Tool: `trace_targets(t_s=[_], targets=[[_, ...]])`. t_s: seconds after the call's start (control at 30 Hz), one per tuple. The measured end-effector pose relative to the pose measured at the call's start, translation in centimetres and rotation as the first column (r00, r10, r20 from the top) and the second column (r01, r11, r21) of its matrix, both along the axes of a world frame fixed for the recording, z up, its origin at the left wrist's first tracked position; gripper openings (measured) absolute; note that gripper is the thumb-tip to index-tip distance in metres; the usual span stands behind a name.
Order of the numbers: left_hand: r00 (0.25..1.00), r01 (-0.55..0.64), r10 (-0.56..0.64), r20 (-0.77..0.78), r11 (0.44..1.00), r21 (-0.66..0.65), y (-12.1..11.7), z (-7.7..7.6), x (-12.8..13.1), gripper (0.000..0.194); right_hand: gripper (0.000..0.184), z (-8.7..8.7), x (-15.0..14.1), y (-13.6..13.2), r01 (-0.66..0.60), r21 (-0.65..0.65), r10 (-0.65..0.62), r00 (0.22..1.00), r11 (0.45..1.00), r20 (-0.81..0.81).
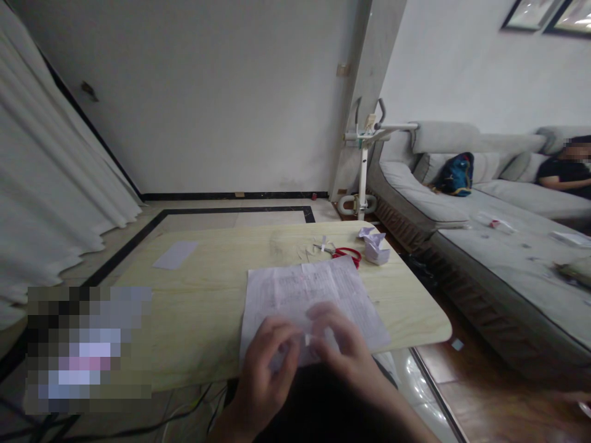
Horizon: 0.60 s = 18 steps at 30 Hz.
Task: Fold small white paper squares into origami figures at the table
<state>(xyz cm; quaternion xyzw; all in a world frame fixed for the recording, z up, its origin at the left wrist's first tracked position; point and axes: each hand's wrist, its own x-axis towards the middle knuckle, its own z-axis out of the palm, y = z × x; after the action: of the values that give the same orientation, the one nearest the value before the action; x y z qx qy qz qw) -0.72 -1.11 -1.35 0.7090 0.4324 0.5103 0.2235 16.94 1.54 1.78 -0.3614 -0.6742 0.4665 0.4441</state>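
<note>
A creased, printed sheet of paper (300, 283) lies across the near part of the table. Above its lower edge are both my hands, close together and smeared by motion. My left hand (272, 344) has its fingers curled toward the thumb. Opposite it, my right hand (339, 338) bends its thumb and fingers inward. A small white piece (308, 339) shows between the fingertips, too blurred to name. Just beyond the sheet rest red-handled scissors (347, 253), with thin scraps around the blades. Folded paper pieces (376, 247) stand to their right.
The wooden table (198, 332) has rounded corners. A plain paper piece (176, 254) lies at its far left; a blurred-out area covers the near left. A sofa (429, 203) with a backpack (456, 175) and a seated person (567, 169) are right. Cables (184, 413) hang below the table.
</note>
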Motion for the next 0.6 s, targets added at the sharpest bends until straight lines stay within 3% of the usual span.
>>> trace_targets(t_s=[0.13,0.33,0.6], targets=[[0.999,0.005,-0.005,-0.032,1.0,0.009,0.06,0.06,0.36,0.024,0.012,-0.07,-0.22,0.25,-0.036,-0.1,0.025,0.994,0.994,-0.108],[1.0,-0.007,0.007,-0.005,0.996,-0.088,0.14,0.23,0.85,0.017,0.013,-0.29,-0.45,0.28,-0.106,-0.242,0.052,0.974,0.965,-0.221],[0.998,-0.015,0.011,-0.055,0.998,-0.068,0.19,0.48,0.77,0.008,0.006,-0.55,-0.48,0.33,-0.152,-0.282,0.088,0.97,0.947,-0.227]])
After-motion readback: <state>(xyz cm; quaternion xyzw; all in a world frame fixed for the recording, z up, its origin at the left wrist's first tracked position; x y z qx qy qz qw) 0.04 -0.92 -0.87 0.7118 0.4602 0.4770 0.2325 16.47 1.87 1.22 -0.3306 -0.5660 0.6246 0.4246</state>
